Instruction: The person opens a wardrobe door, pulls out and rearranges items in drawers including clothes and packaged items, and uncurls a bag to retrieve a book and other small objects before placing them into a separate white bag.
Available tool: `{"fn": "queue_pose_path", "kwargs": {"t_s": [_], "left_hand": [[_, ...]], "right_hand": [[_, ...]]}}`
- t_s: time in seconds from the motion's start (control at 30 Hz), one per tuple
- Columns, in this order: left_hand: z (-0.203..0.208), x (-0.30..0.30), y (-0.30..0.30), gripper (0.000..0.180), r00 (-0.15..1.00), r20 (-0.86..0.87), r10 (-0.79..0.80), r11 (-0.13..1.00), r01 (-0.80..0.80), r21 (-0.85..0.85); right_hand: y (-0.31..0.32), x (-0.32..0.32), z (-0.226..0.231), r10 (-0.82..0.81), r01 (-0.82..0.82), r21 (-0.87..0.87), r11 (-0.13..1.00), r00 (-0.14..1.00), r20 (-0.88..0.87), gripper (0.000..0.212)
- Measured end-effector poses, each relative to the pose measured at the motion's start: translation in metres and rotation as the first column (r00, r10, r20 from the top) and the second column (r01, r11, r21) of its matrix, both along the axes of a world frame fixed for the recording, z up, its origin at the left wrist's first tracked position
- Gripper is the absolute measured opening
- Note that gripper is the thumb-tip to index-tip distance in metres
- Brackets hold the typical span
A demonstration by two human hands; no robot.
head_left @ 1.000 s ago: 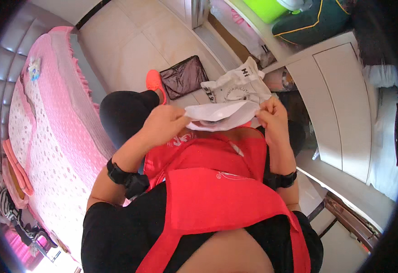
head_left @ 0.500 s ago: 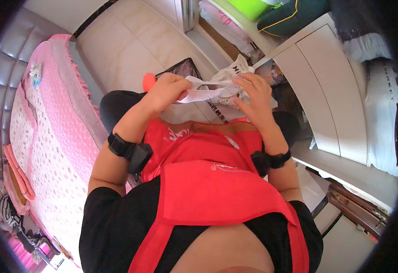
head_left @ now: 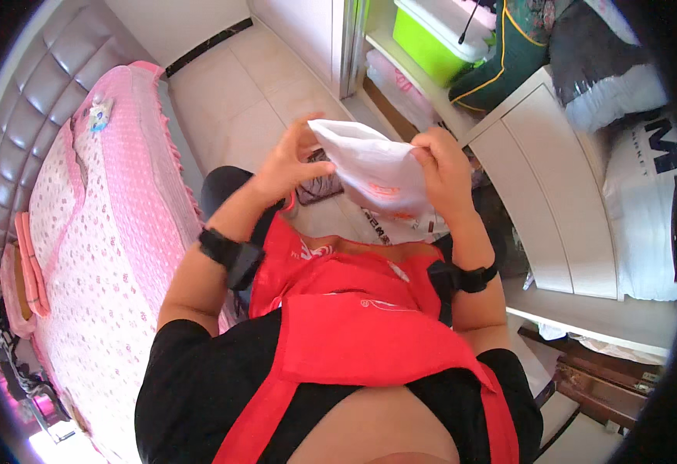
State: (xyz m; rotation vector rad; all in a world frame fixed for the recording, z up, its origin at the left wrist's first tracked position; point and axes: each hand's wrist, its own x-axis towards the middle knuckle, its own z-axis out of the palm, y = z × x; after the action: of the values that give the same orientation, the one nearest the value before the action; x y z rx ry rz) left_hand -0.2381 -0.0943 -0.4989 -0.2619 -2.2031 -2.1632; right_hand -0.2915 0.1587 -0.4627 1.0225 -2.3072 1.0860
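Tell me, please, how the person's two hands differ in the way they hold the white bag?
The left hand pinches the white bag at its upper corner with fingertips, palm open; the right hand wraps over the bag's right edge with curled fingers. The left hand sits left of the bag, the right against its right side. Both grip it, and each wrist wears a black band.

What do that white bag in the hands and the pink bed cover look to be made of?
White bag: probably thin, matte plastic film or paper; it creases softly between the left hand and right hand. Pink bed cover: fabric, seemingly quilted cotton, with a dotted texture and frilled edge.
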Motion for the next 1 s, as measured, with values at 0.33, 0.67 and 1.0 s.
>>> {"fn": "queue_pose_path", "kwargs": {"t_s": [0.33, 0.67, 1.0], "left_hand": [[0.016, -0.04, 0.076, 0.017, 0.998, 0.054, -0.021, 0.922, -0.001, 0.388], [0.053, -0.054, 0.07, 0.019, 0.991, -0.121, -0.049, 0.979, 0.072, 0.19], [0.05, -0.055, 0.047, 0.026, 0.992, -0.056, -0.109, 0.977, 0.118, 0.176]], "right_hand": [[0.043, 0.013, 0.034, -0.285, 0.285, 0.11, 0.952, 0.958, -0.018, 0.014], [0.03, 0.006, 0.017, -0.184, 0.185, -0.018, 0.983, 0.982, 0.044, 0.02], [0.02, -0.004, 0.028, -0.119, 0.128, -0.045, 0.991, 0.979, 0.164, 0.022]]}}
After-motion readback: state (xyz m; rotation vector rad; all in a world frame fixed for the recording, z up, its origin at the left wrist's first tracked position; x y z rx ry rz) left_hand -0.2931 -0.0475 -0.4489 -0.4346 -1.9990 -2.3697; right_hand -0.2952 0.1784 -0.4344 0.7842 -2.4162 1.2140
